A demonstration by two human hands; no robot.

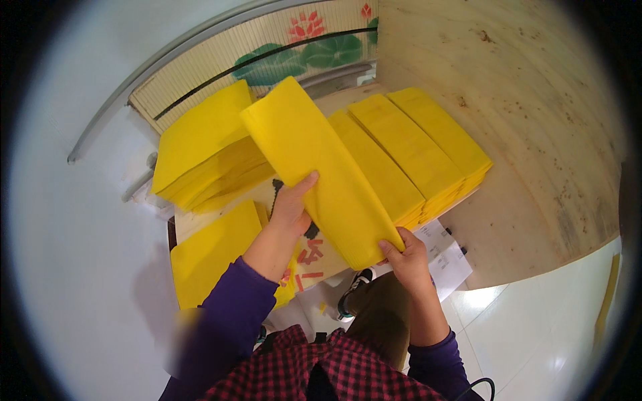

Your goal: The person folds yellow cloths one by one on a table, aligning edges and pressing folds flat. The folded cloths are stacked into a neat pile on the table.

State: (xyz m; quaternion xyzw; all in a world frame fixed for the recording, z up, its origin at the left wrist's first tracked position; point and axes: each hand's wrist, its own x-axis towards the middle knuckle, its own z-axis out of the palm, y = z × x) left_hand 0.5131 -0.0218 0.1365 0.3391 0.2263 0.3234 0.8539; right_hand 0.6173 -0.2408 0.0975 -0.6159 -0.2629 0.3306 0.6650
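Both my hands hold a long, flat bundle of folded yellow sheets (311, 157), tilted above the table; whether it is paper or cloth I cannot tell. My left hand (292, 206) grips its left long edge, thumb on top. At its near right corner, my right hand (406, 259) pinches it with the thumb above and the fingers underneath. Just to the right lie rows of similar folded yellow bundles (411, 140), stacked several layers high. A tall pile of wider yellow sheets (204, 144) stands at the left, with a lower yellow pile (217, 250) nearer me.
Small red strips (310, 256) lie on the table by the near edge. White papers with dark clips (445, 257) hang at the right front. A large wooden board (528, 147) rises on the right, and a slatted panel with painted lotus (200, 83) borders the back.
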